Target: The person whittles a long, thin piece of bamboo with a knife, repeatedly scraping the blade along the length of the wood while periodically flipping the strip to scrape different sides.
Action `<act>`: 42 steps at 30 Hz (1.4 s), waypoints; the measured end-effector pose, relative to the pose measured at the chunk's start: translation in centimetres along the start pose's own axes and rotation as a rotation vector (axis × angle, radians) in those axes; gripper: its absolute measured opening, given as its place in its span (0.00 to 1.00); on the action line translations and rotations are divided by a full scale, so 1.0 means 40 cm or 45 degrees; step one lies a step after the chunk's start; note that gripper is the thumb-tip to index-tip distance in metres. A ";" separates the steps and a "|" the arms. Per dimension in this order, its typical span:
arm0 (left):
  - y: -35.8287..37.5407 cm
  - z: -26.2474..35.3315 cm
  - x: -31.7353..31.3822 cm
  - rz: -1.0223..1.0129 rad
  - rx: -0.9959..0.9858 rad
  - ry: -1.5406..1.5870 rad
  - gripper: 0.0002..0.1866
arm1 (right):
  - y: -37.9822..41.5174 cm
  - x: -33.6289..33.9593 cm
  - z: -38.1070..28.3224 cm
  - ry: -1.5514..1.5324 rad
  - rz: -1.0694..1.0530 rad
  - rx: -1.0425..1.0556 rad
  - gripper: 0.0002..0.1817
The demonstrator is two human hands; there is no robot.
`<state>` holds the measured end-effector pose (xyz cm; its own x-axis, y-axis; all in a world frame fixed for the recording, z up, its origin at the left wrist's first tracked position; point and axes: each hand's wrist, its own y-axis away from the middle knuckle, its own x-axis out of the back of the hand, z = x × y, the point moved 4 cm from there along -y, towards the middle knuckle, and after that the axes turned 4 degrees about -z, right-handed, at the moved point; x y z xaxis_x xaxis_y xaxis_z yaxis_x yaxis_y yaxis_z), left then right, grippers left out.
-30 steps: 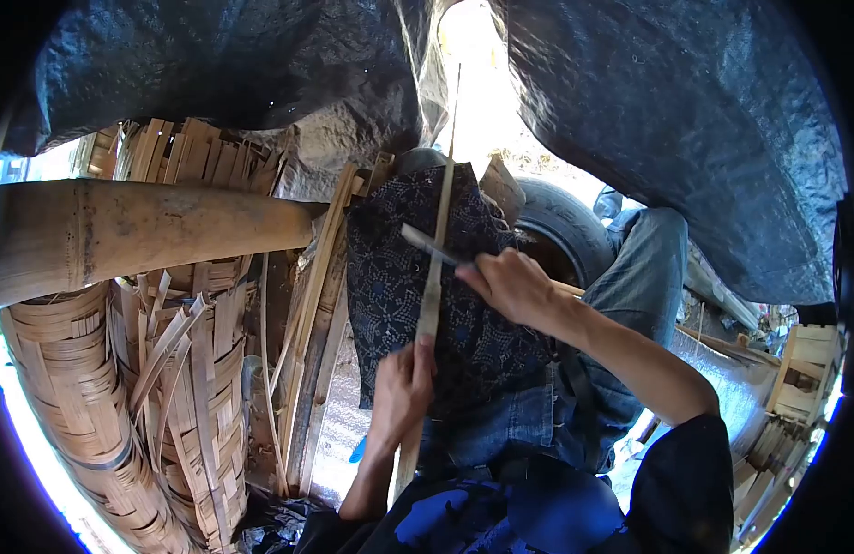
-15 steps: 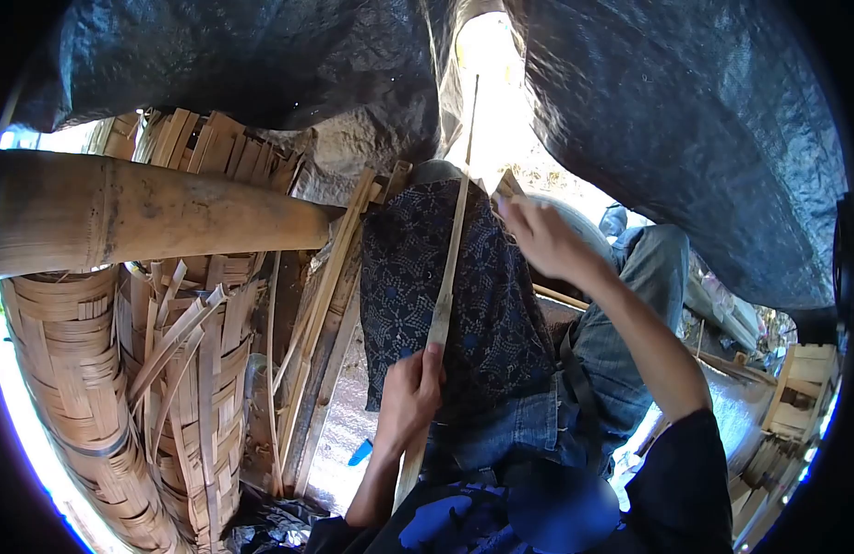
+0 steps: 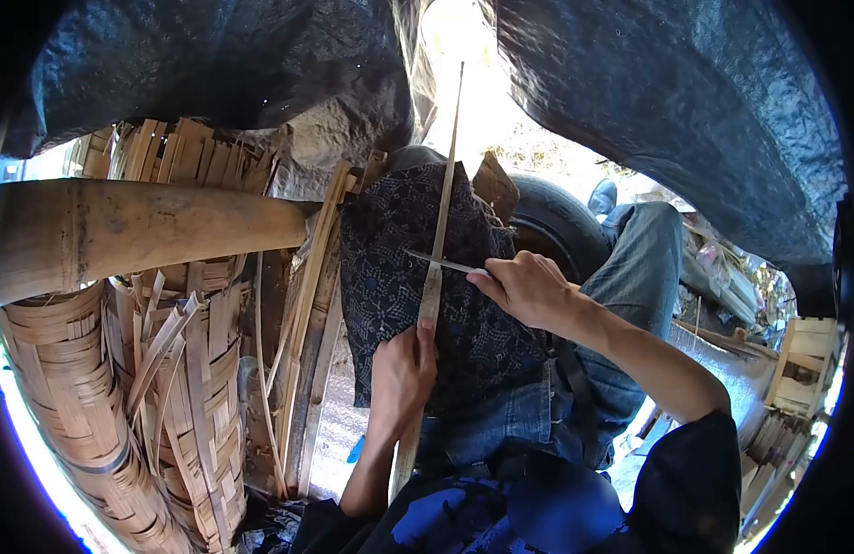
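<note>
A long, narrow bamboo strip (image 3: 443, 217) runs lengthwise over my lap, from beside my body to the bright gap ahead. My left hand (image 3: 404, 374) is closed around its lower part, thumb lying along the top. In my right hand (image 3: 529, 288) is a knife (image 3: 450, 265), its thin blade lying across the strip a little beyond the left hand. Most of the knife's handle is hidden in the fist. Under the strip, a dark patterned cloth (image 3: 381, 277) covers my thigh.
Woven bamboo baskets (image 3: 58, 369) stand at the left, below a thick bamboo pole (image 3: 168, 231). Split bamboo lengths (image 3: 307, 295) lean beside my leg. A tyre (image 3: 547, 212) sits ahead to the right. Dark plastic sheeting (image 3: 667, 111) hangs overhead, and a wooden crate (image 3: 801, 365) is at the far right.
My right hand has come back toward me from the far end, bringing the knife blade across the strip. The left hand keeps its hold. The whole view has shifted slightly.
</note>
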<state>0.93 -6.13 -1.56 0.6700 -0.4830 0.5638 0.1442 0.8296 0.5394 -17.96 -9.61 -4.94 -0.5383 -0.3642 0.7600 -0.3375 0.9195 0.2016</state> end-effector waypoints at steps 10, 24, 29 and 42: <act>0.020 -0.001 0.010 -0.020 0.116 0.077 0.28 | -0.023 -0.020 0.000 -0.142 -0.017 -0.057 0.26; 0.050 -0.021 -0.012 -0.085 0.156 0.229 0.29 | -0.188 0.049 0.159 0.002 0.195 -0.093 0.25; 0.031 -0.029 -0.007 -0.058 0.175 0.274 0.28 | -0.083 0.050 0.051 -0.322 0.039 -0.053 0.22; 0.047 0.056 -0.035 0.169 -0.137 -0.788 0.20 | -0.012 0.006 -0.011 0.009 -0.033 -0.201 0.27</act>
<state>-1.38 -4.52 0.05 0.1477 -0.4199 0.8955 0.1826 0.9014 0.3925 -17.57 -10.07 -4.59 -0.5256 -0.3875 0.7573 -0.2254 0.9219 0.3152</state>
